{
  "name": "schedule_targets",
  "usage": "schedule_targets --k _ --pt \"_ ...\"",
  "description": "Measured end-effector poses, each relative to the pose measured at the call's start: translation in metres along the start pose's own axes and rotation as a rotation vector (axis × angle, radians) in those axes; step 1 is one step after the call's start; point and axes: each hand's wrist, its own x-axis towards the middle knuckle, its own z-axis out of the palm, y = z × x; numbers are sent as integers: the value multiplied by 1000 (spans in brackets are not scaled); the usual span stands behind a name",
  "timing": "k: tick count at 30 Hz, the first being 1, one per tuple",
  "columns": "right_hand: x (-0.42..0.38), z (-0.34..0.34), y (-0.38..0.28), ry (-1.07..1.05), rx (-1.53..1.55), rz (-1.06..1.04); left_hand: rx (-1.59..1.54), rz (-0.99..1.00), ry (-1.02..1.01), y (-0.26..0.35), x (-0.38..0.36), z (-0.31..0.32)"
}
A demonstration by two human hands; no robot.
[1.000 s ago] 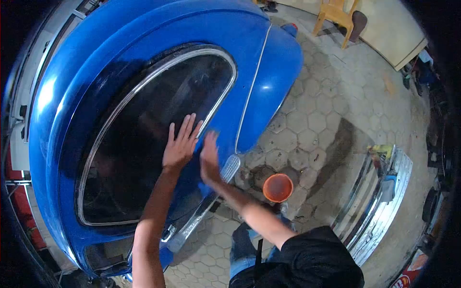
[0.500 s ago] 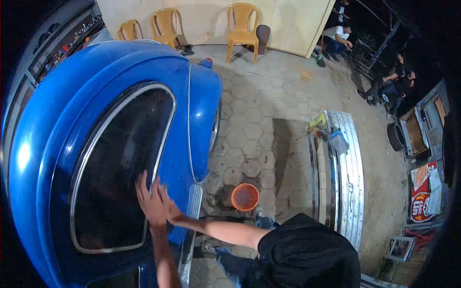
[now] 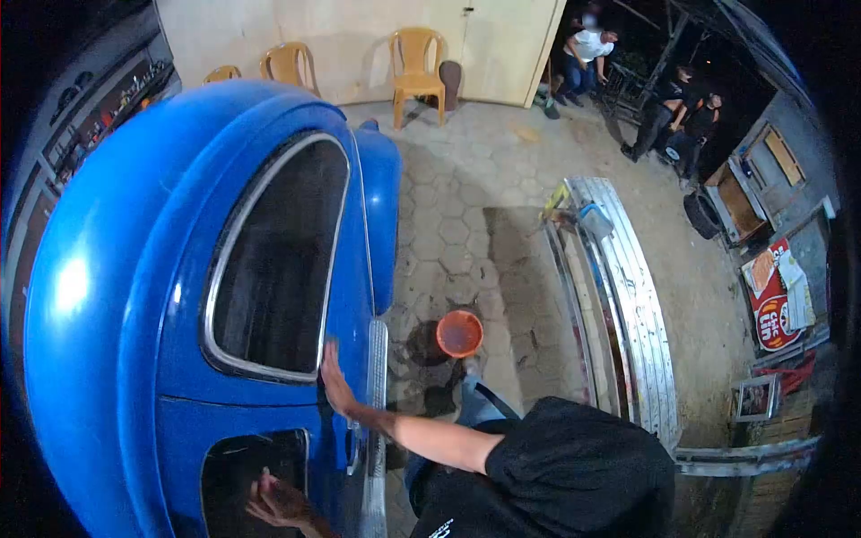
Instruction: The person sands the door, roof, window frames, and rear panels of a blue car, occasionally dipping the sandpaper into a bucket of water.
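A blue car (image 3: 126,296) with a rounded roof fills the left side. My right hand (image 3: 336,381) is open, fingers stretched together along the blue panel at the lower corner of the chrome-framed rear side window (image 3: 282,260). Lower down, my left hand (image 3: 276,500) is spread open over the dark front side window (image 3: 238,489), its palm partly turned away. No object shows in either hand. Beside the car's ribbed running board (image 3: 378,386), an orange bucket (image 3: 459,334) stands on the paving near my foot.
A long metal bench-like stack (image 3: 628,287) with a blue cloth (image 3: 595,221) lies to the right. Yellow plastic chairs (image 3: 417,81) line the pale wall. Several people (image 3: 592,45) sit or stand at the far right, near a tire (image 3: 701,215) and a wooden box (image 3: 740,202).
My hands were together over the rear window and have moved apart. The right is now lower at its frame, the left down at the front window. The view has shifted.
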Motion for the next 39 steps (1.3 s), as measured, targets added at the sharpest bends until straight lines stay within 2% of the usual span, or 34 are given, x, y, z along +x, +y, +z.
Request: schedule_targets --k 3,5,6,9,10,13,15,16,19,21,22,23,25,27,29,31,33,34,35,37,39 --pt "-22 -9 -15 -147 -47 171 -53 36 142 -1 42 6" --pt "1 -20 -27 -106 -63 60 -44 77 172 11 64 9" --pt "30 -20 -10 -66 -47 42 -22 65 167 19 74 17" --pt "125 3 96 75 -17 -13 55 27 149 33 82 36" --pt "121 0 66 104 -15 50 74 12 155 37 83 42" --pt "36 -12 3 -43 14 -11 67 -10 149 46 78 71" --pt "18 -23 -11 -150 -90 101 24 -5 167 60 80 84" --pt "11 -26 -13 -213 -140 170 28 -11 102 65 79 86" --pt "69 -25 3 15 53 86 78 -23 108 62 75 92" --pt "115 -49 -20 27 -28 238 101 -28 190 62 75 98" --pt "143 -44 22 38 -174 143 105 -20 203 64 77 99" --pt "142 -55 -13 34 -33 252 104 -11 216 65 77 99" --pt "118 -43 -21 107 -72 217 169 18 226 68 77 103" --pt "93 -39 -22 33 -79 204 225 50 225 70 79 103" --pt "86 -46 -17 -38 -136 199 264 -20 181 70 73 111" --pt "138 -53 13 130 -63 157 277 -98 148 83 68 104" --pt "224 -70 51 250 123 61 293 -148 145 97 79 107" --pt "272 -97 66 237 32 -8 319 -161 132 100 82 109" --pt "325 -147 81 -115 594 92 335 -182 142 102 83 111" --pt "358 -167 78 -255 800 193 362 -232 160 109 86 119" --pt "327 -136 35 133 66 144 442 -258 192 116 91 127"
